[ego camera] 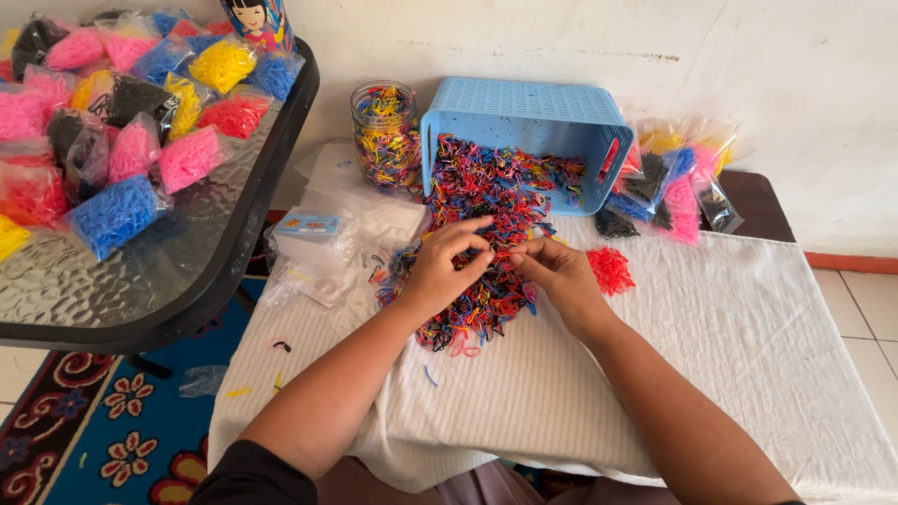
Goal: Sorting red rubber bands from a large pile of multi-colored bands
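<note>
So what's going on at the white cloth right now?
A person's left hand and right hand are both picking through a mixed-colour pile of small rubber bands spilling from a tipped blue basket onto the white cloth. A small heap of red bands lies apart beside the right hand.

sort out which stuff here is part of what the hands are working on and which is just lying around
In hand:
- left hand and right hand, fingers in the mixed-colour band pile
- tipped blue basket the pile spills from
- small red heap
- white cloth underneath

Lying about:
- jar of bands
- sorted colour bags on the glass table
- bags behind the basket
- empty clear bags
</note>
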